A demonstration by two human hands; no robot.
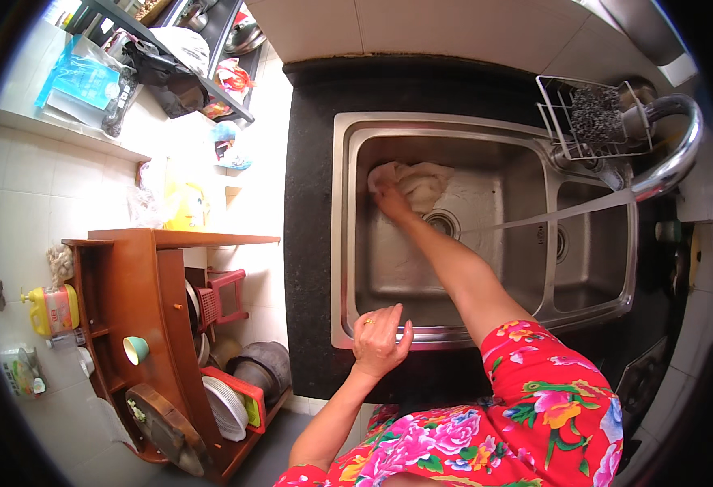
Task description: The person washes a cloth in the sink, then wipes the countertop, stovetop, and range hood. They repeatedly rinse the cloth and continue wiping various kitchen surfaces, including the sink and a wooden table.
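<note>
In the large sink basin [472, 268], my right hand [391, 199] grips a wet, pale cloth [426, 185] bunched against the basin's left part. The fingertips are partly hidden in its folds. Beside the cloth is the round drain [441, 224]. A stream of water [551, 217] runs from the chrome faucet [667, 176] towards this drain. My left hand [381, 344] hovers at the sink's front rim, holding nothing. Its fingers are loosely bent with the thumb apart, and one wears a ring.
A smaller basin [594, 262] adjoins on the right. Behind the faucet hangs a white wire rack [594, 119] with a metal scourer [595, 114]. Black countertop [311, 243] surrounds the sink. To the left stands a wooden cabinet [131, 286] with a round chopping board [165, 429] and a white colander [226, 408].
</note>
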